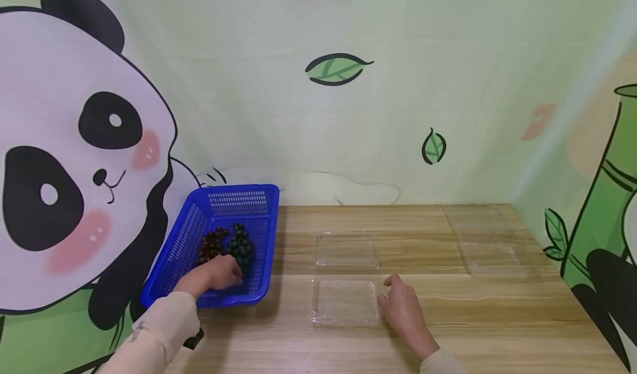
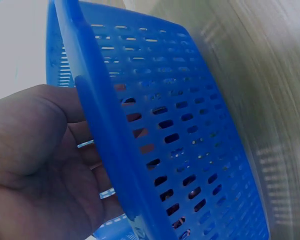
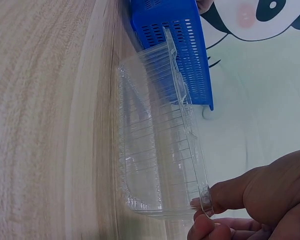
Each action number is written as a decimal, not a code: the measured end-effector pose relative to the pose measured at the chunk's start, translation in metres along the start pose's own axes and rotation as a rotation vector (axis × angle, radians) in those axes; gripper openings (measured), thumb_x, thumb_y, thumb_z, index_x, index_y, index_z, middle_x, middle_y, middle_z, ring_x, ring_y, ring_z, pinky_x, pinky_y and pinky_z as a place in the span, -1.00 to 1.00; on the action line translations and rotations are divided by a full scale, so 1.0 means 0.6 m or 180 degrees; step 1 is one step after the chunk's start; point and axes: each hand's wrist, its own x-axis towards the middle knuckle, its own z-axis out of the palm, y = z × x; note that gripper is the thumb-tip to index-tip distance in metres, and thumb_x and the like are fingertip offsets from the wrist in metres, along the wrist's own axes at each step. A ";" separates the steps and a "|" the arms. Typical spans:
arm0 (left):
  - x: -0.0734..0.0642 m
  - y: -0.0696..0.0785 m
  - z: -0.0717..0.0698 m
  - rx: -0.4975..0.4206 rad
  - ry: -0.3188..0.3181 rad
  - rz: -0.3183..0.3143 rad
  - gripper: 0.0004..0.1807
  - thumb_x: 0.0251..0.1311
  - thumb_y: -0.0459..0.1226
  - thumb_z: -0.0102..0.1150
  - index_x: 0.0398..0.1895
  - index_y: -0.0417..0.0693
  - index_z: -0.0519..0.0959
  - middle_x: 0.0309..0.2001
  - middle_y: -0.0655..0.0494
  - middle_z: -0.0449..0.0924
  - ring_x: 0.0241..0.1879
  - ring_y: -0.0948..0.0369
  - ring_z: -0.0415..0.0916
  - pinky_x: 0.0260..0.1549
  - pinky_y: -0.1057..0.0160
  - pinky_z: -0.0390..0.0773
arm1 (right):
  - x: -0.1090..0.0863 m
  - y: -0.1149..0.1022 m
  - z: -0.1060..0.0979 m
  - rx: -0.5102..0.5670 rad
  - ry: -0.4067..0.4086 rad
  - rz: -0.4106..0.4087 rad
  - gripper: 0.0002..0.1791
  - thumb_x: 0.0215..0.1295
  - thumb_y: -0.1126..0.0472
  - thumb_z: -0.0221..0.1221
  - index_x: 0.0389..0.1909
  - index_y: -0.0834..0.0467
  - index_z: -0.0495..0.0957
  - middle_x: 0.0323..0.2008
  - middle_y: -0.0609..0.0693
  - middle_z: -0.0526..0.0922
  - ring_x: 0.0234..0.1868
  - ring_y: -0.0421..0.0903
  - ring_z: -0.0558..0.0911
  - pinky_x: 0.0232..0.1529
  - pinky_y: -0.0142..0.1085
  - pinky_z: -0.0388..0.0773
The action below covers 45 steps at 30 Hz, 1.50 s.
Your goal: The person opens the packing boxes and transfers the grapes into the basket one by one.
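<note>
My left hand (image 1: 224, 273) reaches over the near rim of a blue plastic basket (image 1: 271, 235). In the basket lie a bunch of dark red grapes (image 1: 211, 244) and a bunch of dark green-black grapes (image 1: 241, 247), the latter right by the fingers. The left wrist view shows the palm (image 2: 45, 170) outside the slotted basket wall (image 2: 155, 90), which hides the fingertips; I cannot tell whether they grip any grapes. With thumb and fingers, my right hand (image 3: 260, 205) pinches the rim corner of a clear plastic hinged container (image 3: 155, 135). From above, that container stands opened out on the table, right of the basket.
More clear plastic containers (image 1: 490, 241) stand at the table's back right. The wooden table (image 1: 278, 341) ends at a fabric backdrop (image 1: 298, 141) printed with pandas and leaves. The basket stands at the table's left side.
</note>
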 end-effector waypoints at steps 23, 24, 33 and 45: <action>-0.023 0.006 0.008 -0.0170 0.0015 0.0026 -0.72 0.41 -0.27 0.23 0.03 -0.29 0.71 -0.05 -0.15 0.73 -0.03 -0.07 0.68 0.06 -0.17 0.59 | 0.002 0.002 0.003 0.0023 -0.0004 0.0098 -0.68 0.14 0.48 0.23 -0.06 0.47 0.53 -0.59 -0.01 0.53 -0.59 -0.14 0.44 -0.58 -0.26 0.40; -0.025 0.006 0.008 -0.0188 0.0023 0.0037 -0.71 0.41 -0.27 0.23 0.04 -0.29 0.71 -0.05 -0.14 0.73 -0.04 -0.06 0.68 0.07 -0.18 0.59 | 0.001 0.002 0.003 0.0021 0.0000 0.0096 -0.68 0.14 0.48 0.24 -0.06 0.47 0.53 -0.59 -0.01 0.53 -0.59 -0.14 0.45 -0.58 -0.26 0.40; -0.043 0.007 0.004 -0.0341 0.0274 0.0190 -0.63 0.43 -0.26 0.22 0.15 -0.37 0.63 0.04 -0.22 0.69 0.07 -0.16 0.63 0.09 -0.19 0.57 | 0.001 0.002 0.004 0.0032 0.0008 0.0086 -0.68 0.13 0.48 0.23 -0.06 0.47 0.53 -0.60 -0.01 0.53 -0.60 -0.15 0.44 -0.59 -0.27 0.39; -0.053 0.020 0.024 -0.0524 0.0812 0.0254 -0.58 0.42 -0.27 0.24 0.21 -0.41 0.57 0.08 -0.25 0.66 0.08 -0.13 0.62 0.05 -0.12 0.60 | -0.001 0.001 0.003 0.0005 0.0026 0.0047 -0.68 0.13 0.47 0.26 -0.07 0.47 0.53 -0.61 -0.03 0.51 -0.60 -0.14 0.44 -0.59 -0.25 0.40</action>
